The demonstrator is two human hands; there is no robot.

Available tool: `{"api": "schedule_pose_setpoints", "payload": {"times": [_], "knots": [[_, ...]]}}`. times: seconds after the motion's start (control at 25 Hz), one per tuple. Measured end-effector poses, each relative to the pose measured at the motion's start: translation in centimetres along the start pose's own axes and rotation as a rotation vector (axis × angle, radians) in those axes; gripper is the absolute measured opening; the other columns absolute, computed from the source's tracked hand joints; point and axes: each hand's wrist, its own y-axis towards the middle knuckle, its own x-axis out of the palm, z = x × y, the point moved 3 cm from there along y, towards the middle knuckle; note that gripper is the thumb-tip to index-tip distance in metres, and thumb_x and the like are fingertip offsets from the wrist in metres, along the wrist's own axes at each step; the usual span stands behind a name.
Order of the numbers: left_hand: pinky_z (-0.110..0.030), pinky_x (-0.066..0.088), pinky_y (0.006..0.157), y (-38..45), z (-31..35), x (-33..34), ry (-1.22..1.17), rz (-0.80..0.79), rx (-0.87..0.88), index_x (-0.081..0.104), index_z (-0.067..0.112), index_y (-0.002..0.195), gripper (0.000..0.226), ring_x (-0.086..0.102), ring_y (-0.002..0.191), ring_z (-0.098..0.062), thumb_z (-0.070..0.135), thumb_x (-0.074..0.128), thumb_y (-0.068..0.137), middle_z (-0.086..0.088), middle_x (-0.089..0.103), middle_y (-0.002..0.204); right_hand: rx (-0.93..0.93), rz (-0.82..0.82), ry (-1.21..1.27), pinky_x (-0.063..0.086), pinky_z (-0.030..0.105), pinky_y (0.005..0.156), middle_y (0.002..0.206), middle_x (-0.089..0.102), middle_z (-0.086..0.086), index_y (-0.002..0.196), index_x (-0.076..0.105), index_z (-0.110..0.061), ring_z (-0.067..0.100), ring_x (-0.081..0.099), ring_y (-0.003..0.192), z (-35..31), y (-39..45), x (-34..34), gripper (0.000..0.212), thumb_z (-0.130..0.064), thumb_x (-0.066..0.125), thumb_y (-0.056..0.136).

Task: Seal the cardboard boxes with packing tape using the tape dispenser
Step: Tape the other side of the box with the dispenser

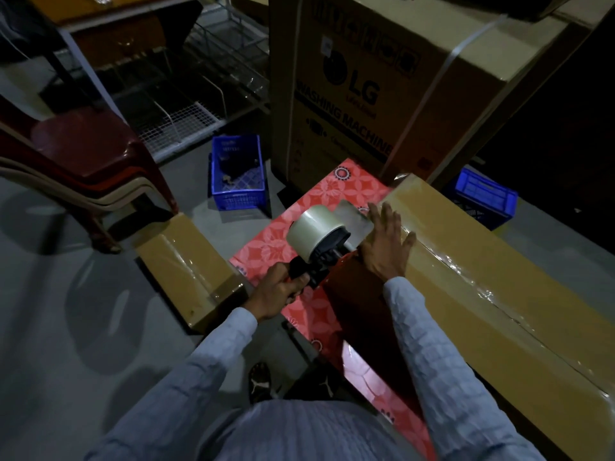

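A long cardboard box (492, 281) lies on a red flowered cloth (299, 227) and runs from the centre to the lower right. Shiny clear tape covers its top seam. My right hand (387, 244) rests flat with straight fingers on the box's near end. My left hand (278, 291) grips the black handle of a tape dispenser (319, 237), whose big roll of pale tape sits just left of the box end. The dispenser's front edge is hidden behind my right hand. A smaller taped cardboard box (189, 267) stands on the floor to the left.
A tall washing machine carton (382, 84) stands behind the cloth. Two blue plastic crates (238, 174) (482, 194) sit on the grey floor, one on each side of it. Stacked plastic chairs (76, 168) and wire racks (186, 94) fill the upper left. My feet show below.
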Motion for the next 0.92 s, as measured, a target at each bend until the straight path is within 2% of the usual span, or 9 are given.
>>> {"api": "schedule_pose_setpoints", "payload": {"times": [0.16,0.32,0.4,0.48,0.56,0.64,0.76,0.84,0.92], "knots": [[-0.021,0.032,0.045,-2.2,-1.7,-0.6,0.026,-0.002,-0.049,0.056,-0.009,0.081,0.041,0.039,0.046,-0.012,0.03,0.061,0.094,-0.009,0.045,0.062,-0.006,0.007,0.009,0.002,0.069,0.12,0.174,0.003,0.002,0.164,0.013,-0.033,0.028,0.001,0.16,-0.2,-0.6,0.1,0.083,-0.053,0.02,0.084],[-0.03,0.035,0.052,-1.7,-1.8,-0.7,0.149,0.021,-0.04,0.053,-0.017,0.078,0.072,0.044,0.051,-0.019,0.054,0.062,0.083,-0.012,0.051,0.061,-0.004,0.036,0.008,0.003,0.071,0.121,0.173,0.009,0.002,0.163,0.021,-0.034,0.025,0.005,0.16,-0.2,0.2,0.8,0.063,-0.033,0.042,0.103],[-0.033,0.035,0.054,-1.2,-1.9,-1.4,0.172,0.007,-0.037,0.052,-0.016,0.076,0.078,0.043,0.052,-0.02,0.061,0.059,0.079,-0.012,0.05,0.06,0.022,0.057,0.18,0.002,0.067,0.122,0.17,0.024,0.001,0.157,0.037,-0.035,0.022,0.017,0.158,-0.5,-0.2,1.0,0.051,-0.042,0.043,0.107],[-0.034,0.035,0.055,-1.0,-2.1,-1.7,0.191,-0.026,-0.057,0.048,-0.009,0.07,0.069,0.041,0.051,-0.018,0.058,0.061,0.083,-0.01,0.046,0.059,0.061,0.121,0.589,0.02,0.063,0.122,0.149,0.055,0.002,0.137,0.062,-0.03,0.024,0.046,0.141,-1.2,-1.9,-0.2,0.055,-0.064,0.04,0.1],[-0.036,0.036,0.058,-0.7,-2.0,-1.5,0.266,-0.016,-0.079,0.045,0.006,0.064,0.052,0.039,0.053,-0.018,0.048,0.063,0.09,-0.005,0.042,0.057,0.075,0.129,0.824,0.047,0.051,0.105,0.123,0.07,0.003,0.117,0.073,-0.023,0.02,0.064,0.113,-3.2,-3.7,-2.4,0.072,-0.079,0.038,0.09],[-0.037,0.037,0.061,-0.4,-1.3,-1.1,0.346,0.013,-0.081,0.044,0.014,0.062,0.048,0.039,0.054,-0.017,0.049,0.062,0.091,0.0,0.043,0.057,0.01,0.035,0.71,0.052,0.041,0.089,0.113,0.068,0.0,0.114,0.071,-0.021,0.017,0.065,0.098,-6.2,-5.1,-4.3,0.085,-0.091,0.044,0.075],[-0.036,0.039,0.061,-1.2,-1.2,-0.9,0.378,0.001,-0.076,0.061,0.009,0.075,0.042,0.048,0.058,-0.019,0.05,0.056,0.076,-0.008,0.058,0.063,0.016,0.018,0.225,0.052,0.039,0.083,0.116,0.053,0.0,0.127,0.059,-0.02,0.021,0.055,0.101,-9.6,-7.5,-4.1,0.115,-0.101,0.062,0.045],[-0.038,0.037,0.058,-1.5,-1.1,-1.1,0.322,0.001,-0.075,0.068,0.006,0.083,0.036,0.046,0.057,-0.02,0.039,0.055,0.074,-0.01,0.058,0.064,0.006,0.143,0.14,0.052,0.036,0.077,0.112,0.053,0.0,0.119,0.059,-0.02,0.021,0.054,0.098,-10.8,-7.6,-3.6,0.11,-0.095,0.072,0.039],[-0.035,0.034,0.057,-2.0,-1.0,-0.7,0.253,0.019,-0.082,0.067,0.014,0.076,0.018,0.044,0.055,-0.018,0.029,0.056,0.079,-0.005,0.053,0.061,0.012,0.188,0.214,0.051,0.031,0.063,0.098,0.058,-0.003,0.102,0.061,-0.02,0.017,0.059,0.085,-10.8,-7.5,-3.1,0.097,-0.088,0.081,0.036]]}}
